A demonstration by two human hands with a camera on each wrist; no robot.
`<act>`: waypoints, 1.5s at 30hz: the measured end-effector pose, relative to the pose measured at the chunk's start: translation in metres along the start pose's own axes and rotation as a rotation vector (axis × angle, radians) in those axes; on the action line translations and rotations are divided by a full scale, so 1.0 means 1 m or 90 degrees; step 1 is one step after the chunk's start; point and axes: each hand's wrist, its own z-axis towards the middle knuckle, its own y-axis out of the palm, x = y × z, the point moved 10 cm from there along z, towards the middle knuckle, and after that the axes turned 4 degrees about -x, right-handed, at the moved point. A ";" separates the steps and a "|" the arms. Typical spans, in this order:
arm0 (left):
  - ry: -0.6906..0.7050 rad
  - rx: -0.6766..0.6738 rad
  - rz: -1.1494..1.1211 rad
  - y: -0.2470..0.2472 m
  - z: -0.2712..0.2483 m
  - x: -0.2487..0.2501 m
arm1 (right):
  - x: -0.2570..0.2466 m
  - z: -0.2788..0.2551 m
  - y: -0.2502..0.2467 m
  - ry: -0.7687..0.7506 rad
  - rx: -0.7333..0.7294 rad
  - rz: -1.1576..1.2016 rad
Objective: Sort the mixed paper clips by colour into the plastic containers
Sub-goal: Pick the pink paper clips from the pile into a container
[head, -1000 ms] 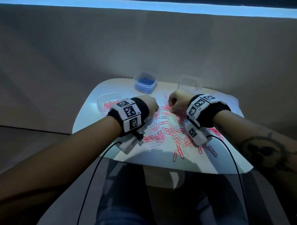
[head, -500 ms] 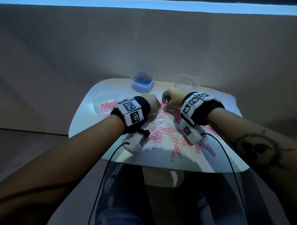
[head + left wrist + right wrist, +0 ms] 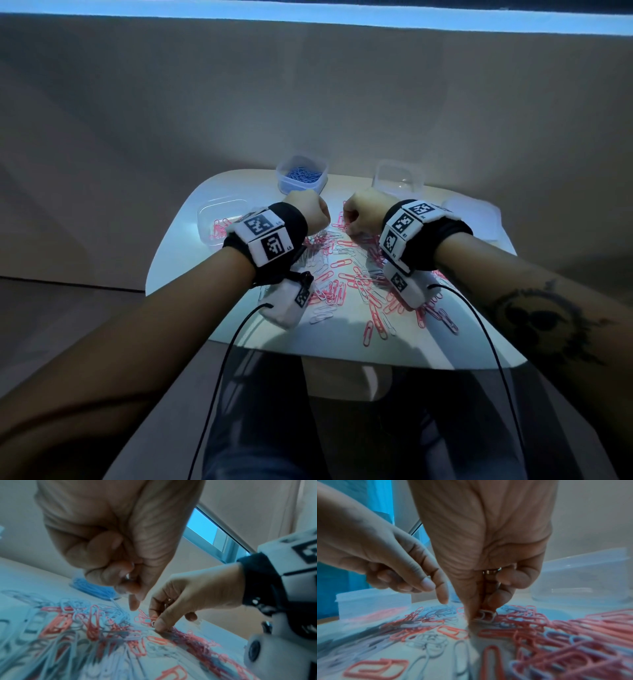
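Pink and white paper clips (image 3: pixel 356 281) lie mixed in a pile on the white table (image 3: pixel 428 349). My right hand (image 3: pixel 359 216) reaches down at the pile's far side. Its thumb and fingers pinch a white paper clip (image 3: pixel 485 615) that still touches the table, also visible in the left wrist view as the white paper clip (image 3: pixel 153 623). My left hand (image 3: pixel 308 214) hovers just left of it, its fingers curled into the palm and its index finger (image 3: pixel 442 597) pointing down at the pile. I see no clip in the left hand (image 3: pixel 132 592).
Far left stands a clear container with pink clips (image 3: pixel 219 222). A container of blue clips (image 3: pixel 301 174) stands at the back. At the back right is a clear container (image 3: pixel 399 174) in which I see no clips, with a flat lid (image 3: pixel 472 219) beside it. Cables hang from both wrists.
Both hands stay over the pile's far side and have drawn slightly apart. My view has shifted a little.
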 end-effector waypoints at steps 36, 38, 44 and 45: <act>0.085 -0.002 -1.582 0.041 -0.043 -0.003 | -0.005 -0.088 -0.061 -0.092 0.209 0.662; 0.068 0.035 -1.589 0.037 -0.047 -0.015 | 0.004 -0.085 -0.052 -0.040 0.205 0.663; -0.003 0.075 -1.569 0.043 -0.050 -0.024 | -0.017 -0.057 -0.023 0.011 0.104 0.529; -0.001 0.078 -1.571 0.043 -0.051 -0.025 | -0.019 -0.053 -0.020 0.018 0.085 0.518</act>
